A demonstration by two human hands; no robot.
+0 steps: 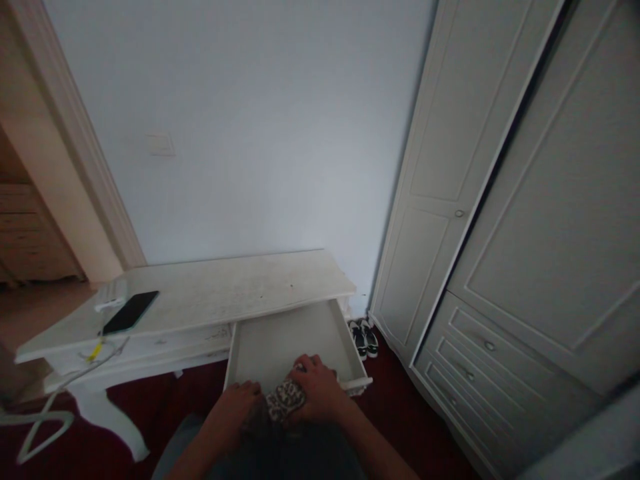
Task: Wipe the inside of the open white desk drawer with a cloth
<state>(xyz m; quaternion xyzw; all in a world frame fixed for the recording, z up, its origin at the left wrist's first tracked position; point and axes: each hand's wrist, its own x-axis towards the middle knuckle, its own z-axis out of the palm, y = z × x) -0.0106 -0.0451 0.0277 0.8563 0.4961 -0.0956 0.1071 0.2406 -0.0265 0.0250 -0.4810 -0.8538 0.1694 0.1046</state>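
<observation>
A patterned brown-and-white cloth [286,401], bunched up, lies between my hands over the front of a pulled-out drawer [295,337]. My right hand [317,388] is closed around the cloth's right side, fingers curled over its top. On the other side, my left hand [236,408] has its fingers bent and pressed together at the cloth's darker left end, near the drawer's front edge. The cloth's lower part is in shadow and hard to make out. The drawer's visible floor is bare white, and it belongs to a low white table [235,287].
A dark phone [131,312] and a white box [111,293] sit at the table's left end, where a white cable [65,387] hangs down. Dark shoes [364,339] stand on the red carpet by the drawer. A white wardrobe [430,260] rises at the right.
</observation>
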